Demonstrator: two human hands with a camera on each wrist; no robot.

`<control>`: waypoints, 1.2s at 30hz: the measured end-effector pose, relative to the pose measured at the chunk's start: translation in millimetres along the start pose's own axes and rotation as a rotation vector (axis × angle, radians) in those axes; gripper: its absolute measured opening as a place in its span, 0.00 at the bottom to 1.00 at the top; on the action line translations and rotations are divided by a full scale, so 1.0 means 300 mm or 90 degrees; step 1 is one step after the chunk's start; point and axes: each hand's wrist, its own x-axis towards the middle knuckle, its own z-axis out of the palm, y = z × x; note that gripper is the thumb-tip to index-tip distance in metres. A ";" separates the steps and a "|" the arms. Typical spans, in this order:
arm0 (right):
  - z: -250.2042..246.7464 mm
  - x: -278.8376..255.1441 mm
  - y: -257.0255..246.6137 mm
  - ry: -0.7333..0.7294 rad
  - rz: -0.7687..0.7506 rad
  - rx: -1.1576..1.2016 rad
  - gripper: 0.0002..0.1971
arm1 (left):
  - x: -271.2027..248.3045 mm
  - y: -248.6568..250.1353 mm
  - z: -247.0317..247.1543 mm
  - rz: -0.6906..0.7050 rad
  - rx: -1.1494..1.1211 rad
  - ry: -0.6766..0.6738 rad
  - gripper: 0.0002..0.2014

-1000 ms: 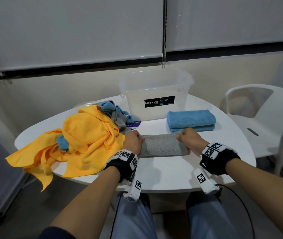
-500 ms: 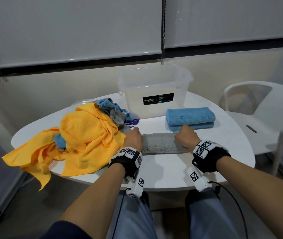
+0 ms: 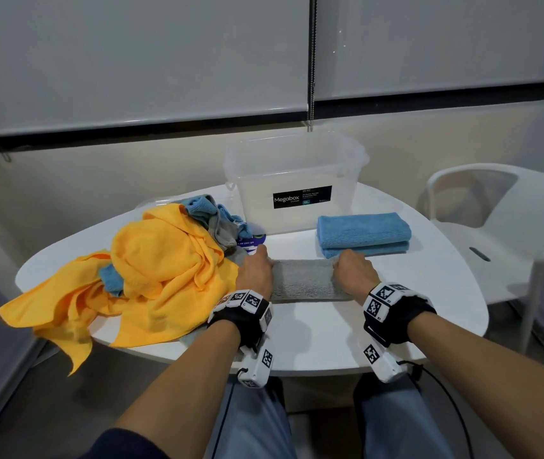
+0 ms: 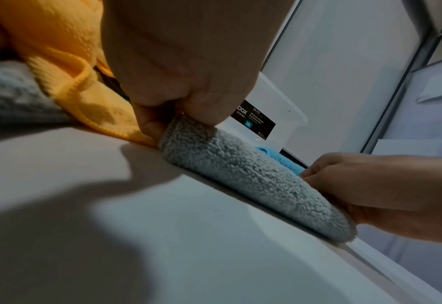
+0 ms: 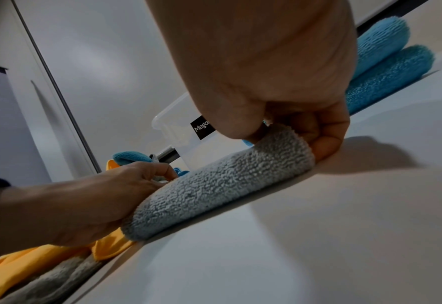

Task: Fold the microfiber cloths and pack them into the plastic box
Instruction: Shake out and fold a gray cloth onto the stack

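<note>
Risks, judged from the present layout.

The yellow cloth [image 3: 151, 276] heap at left hangs well over the near-left edge of the white table [image 3: 429, 293]. It touches the left hand [image 3: 254, 274], so a sideways sweep of that arm could drag it to the floor.

The plastic box [image 3: 297, 180] stands at the far side, open-topped and seemingly holding nothing yet. Any carry toward it passes over the folded blue cloth [image 3: 363, 231], which lies just near-right of the box; a low pass may knock its layers askew.

The grey cloth [image 3: 307, 279] lies on the table as a long folded strip, just near of the blue one. The left hand pinches its left end, thumb under and fingers over, as the left wrist view shows. The right hand [image 3: 355, 276] pinches the right end likewise. Pile is thick and springy: if either pinch slips during the next fold, the layers could spring open or the ends land uneven. The strip's left end abuts the yellow hem, which could get caught into the fold.

Writing: box label reads "Megabox", "STORAGE" beneath and "12L"; the smaller lines appear to read "PP Plastic Storage & Organizer Box". A purple tag [image 3: 252, 241] near the heap shows "as you go"; the rest is hidden.
</note>
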 end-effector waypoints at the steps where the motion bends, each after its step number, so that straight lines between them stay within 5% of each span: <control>1: 0.002 0.001 -0.004 -0.001 0.002 -0.008 0.05 | 0.000 0.006 0.002 -0.005 0.013 -0.004 0.06; 11: -0.035 0.017 0.011 -0.026 0.027 0.025 0.11 | -0.020 0.026 -0.066 -0.152 0.014 -0.077 0.16; 17: -0.077 0.021 0.068 -0.133 0.060 0.307 0.17 | -0.037 0.009 -0.096 -0.128 -0.100 -0.171 0.25; 23: -0.084 -0.004 0.068 -0.172 0.042 0.267 0.14 | -0.058 0.047 -0.141 -0.153 -0.094 -0.237 0.27; 26: -0.146 -0.002 0.080 -0.180 0.045 0.346 0.14 | -0.039 0.066 -0.170 -0.161 -0.214 -0.235 0.23; 31: -0.287 0.030 0.128 -0.090 0.028 0.560 0.16 | 0.003 0.151 -0.230 -0.148 -0.535 -0.169 0.17; 36: -0.394 0.111 0.223 0.079 0.062 0.641 0.14 | 0.042 0.265 -0.236 -0.109 -0.661 -0.325 0.26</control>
